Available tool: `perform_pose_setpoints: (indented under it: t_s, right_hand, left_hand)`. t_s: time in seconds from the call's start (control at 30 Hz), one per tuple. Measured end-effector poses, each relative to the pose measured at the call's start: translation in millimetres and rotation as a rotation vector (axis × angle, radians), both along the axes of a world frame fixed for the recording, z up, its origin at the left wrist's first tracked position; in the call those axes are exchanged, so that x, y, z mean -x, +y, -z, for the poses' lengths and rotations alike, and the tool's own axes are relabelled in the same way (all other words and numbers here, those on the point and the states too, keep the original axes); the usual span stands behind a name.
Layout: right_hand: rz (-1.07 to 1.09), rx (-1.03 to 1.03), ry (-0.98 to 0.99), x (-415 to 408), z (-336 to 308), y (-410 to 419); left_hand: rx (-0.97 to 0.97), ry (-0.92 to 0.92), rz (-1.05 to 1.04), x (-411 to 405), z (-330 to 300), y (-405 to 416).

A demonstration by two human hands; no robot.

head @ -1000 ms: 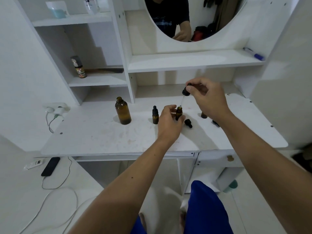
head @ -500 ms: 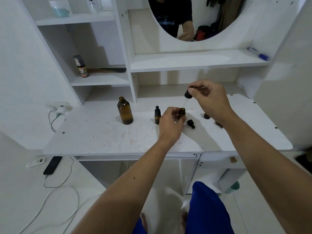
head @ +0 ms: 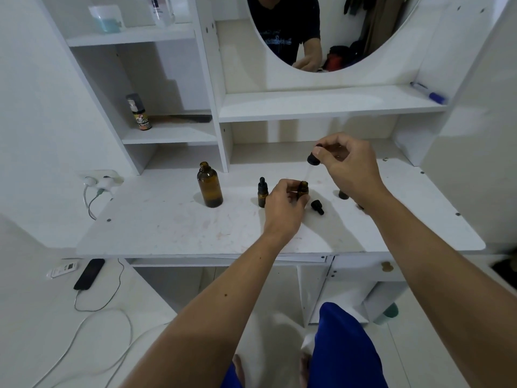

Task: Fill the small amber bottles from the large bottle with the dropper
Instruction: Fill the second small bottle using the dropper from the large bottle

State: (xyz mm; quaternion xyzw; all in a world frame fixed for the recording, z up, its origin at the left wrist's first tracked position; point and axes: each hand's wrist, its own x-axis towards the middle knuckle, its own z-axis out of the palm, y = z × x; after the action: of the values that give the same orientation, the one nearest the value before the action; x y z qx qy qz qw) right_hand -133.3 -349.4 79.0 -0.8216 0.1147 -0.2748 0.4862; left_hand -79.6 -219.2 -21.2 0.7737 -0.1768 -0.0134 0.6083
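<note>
Right hand point(head: 347, 169) pinches the black bulb of one dropper point(head: 313, 159), its glass tube angled down at the open small amber bottle point(head: 303, 189) that the left hand point(head: 284, 207) grips upright on the white desk point(head: 167, 219). Small bottles visible: three, one capped point(head: 262, 192), one held, one point(head: 343, 194) half hidden behind the right wrist. One loose dropper cap point(head: 317, 207) lies beside the held bottle. One large amber bottle point(head: 209, 185), uncapped, stands well left.

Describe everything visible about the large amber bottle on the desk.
The large amber bottle looks like dark brown glass, round-bodied with sloped shoulders and a short threaded neck. It has no cap and its mouth is open. It stands upright on the white desk, left of the small bottles. Neither hand touches it. Its liquid level cannot be told.
</note>
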Motion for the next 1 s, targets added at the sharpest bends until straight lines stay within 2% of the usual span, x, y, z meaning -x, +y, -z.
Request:
perform_pose_setpoints:
  t_s: [0.3, 0.7, 0.87, 1.0]
  right_hand:
    - [-0.013, 0.110, -0.112, 5.4, -20.8, 8.7]
    - [-0.075, 0.016, -0.247, -20.7, -40.6, 60.3]
    - [-0.144, -0.018, -0.257, -44.8, -43.3, 100.2]
    - [-0.154, -0.025, -0.269, -65.3, -46.1, 126.6]
  left_hand:
    - [-0.062, -0.032, -0.015, 7.7, -0.2, 9.0]
    - [-0.013, -0.087, 0.046, 14.0, -1.3, 94.2]
    - [0.024, -0.125, -0.127, 1.2, -7.3, 139.6]
    - [-0.027, -0.200, -0.301, -17.3, -4.5, 165.6]
